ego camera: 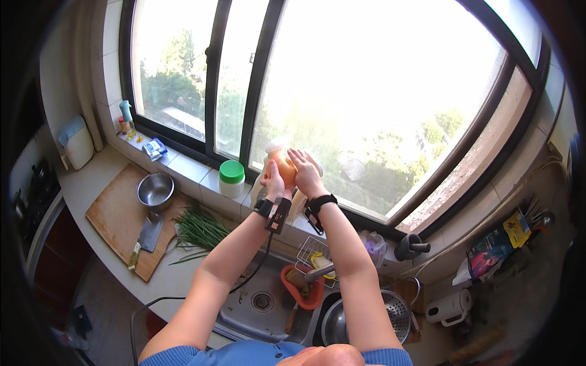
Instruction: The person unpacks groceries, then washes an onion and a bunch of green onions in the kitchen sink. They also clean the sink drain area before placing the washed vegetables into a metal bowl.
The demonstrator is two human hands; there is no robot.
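Note:
In front of the window, my left hand (pixel 274 182) cups a rounded orange item (pixel 287 173) from the left and below, thumb up along its side. My right hand (pixel 307 174) lies with straight fingers against its right side. Its exact kind cannot be made out. Pale, whitish bottle-like shapes stand just behind my hands on the sill, partly hidden by them. Each wrist wears a black strap with a small device, the left one with a cable. Left of my hands stands a white jar with a green lid (pixel 232 173).
Below lies a steel sink (pixel 247 315) with a red strainer basket (pixel 316 297) and faucet (pixel 318 273). On the left counter, a wooden cutting board (pixel 110 206) bears a steel bowl (pixel 155 188) and a cleaver (pixel 151 231); green stalks (pixel 199 228) lie beside them. A mortar (pixel 407 247) stands right.

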